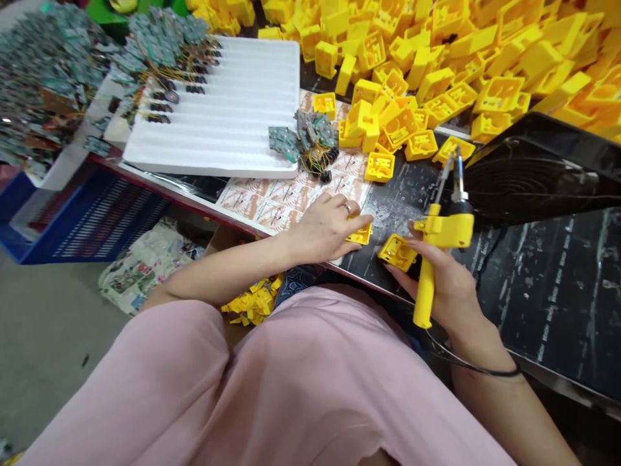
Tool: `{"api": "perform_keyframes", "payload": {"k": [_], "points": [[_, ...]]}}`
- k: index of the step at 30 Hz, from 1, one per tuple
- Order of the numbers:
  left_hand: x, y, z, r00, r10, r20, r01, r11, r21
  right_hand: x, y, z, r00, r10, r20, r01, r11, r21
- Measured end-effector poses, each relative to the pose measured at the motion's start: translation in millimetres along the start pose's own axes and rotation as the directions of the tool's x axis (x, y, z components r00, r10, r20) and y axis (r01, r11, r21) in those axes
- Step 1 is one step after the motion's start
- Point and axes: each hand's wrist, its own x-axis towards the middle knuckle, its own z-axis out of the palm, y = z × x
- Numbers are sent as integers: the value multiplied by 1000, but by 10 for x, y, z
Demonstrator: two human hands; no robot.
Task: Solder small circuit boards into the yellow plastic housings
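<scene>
My left hand (pixel 323 230) rests at the table's front edge, its fingers over a small yellow plastic housing (pixel 359 235) that is partly hidden. My right hand (pixel 449 288) grips a yellow soldering iron (pixel 442 230) by its handle, metal tip pointing away from me. A second yellow housing (pixel 396 252) lies on the black work surface (pixel 402 188) just beside my right fingertips, open side up. Between my hands, the iron's tip is not touching either housing. A black cable (pixel 468 362) runs from the iron past my right wrist.
A large heap of yellow housings (pixel 422 71) fills the back right. Circuit boards with wires (pixel 310 139) lie on printed paper (pixel 286 200) next to a white foam tray (pixel 213 107). More boards (pixel 48 84) are piled at left. A blue crate (pixel 82 213) stands below the table edge.
</scene>
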Motion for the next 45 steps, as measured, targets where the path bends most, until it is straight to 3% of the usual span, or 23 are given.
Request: {"api": "perform_keyframes", "payload": {"k": [4,7,10,13,16,18,23,26,28,33,36,38,40,42,43,45], "points": [[-35,105,38,998,63,-13,-64,997,-46,-23,-9,-12,1000,-18,22,18,1000,23],[-83,59,50,994,7,-113,-15,997,-72,-20,-6,15,999,-16,29,14,999,49],[-144,-267,-119,965,-155,-209,145,987,-63,-33,-12,9,1000,-8,-3,8,1000,7],[-169,-756,-414,922,-329,-203,334,942,-7,-60,-39,-14,998,20,-55,-20,1000,6],[-78,-1110,-640,924,-332,-188,339,941,8,-54,-85,-4,995,39,-89,-38,999,13],[57,-1200,-684,944,-278,-180,286,958,19,-19,-121,18,995,25,-99,-24,1000,7],[457,-1194,-507,985,-135,-105,145,986,88,62,-188,19,996,15,-87,-17,1000,-14],[603,-1249,-517,980,-188,-58,194,973,124,56,-189,-18,997,6,-72,-10,999,-49],[637,-1294,-694,958,-277,-69,280,959,46,62,-182,-26,999,-6,-53,3,998,-69],[592,-1179,-1419,878,-417,-235,388,908,-161,226,-190,95,1000,-24,14,24,999,-37],[534,-995,-1583,850,-410,-331,385,912,-139,340,-218,201,998,-34,53,36,999,-30],[457,-851,-1470,872,-370,-321,377,925,-42,371,-232,240,998,-25,57,27,999,-34],[326,-682,-1205,923,-319,-213,352,926,138,371,-234,245,999,-16,42,18,999,-34],[142,-501,-861,974,-222,-47,226,929,294,358,-225,231,998,-25,49,26,999,-31],[41,-418,-687,993,-113,18,103,948,300,352,-217,221,998,-33,60,35,999,-27],[-150,-292,-385,998,55,33,-61,968,244,345,-200,200,996,-47,74,48,999,-12]]}}
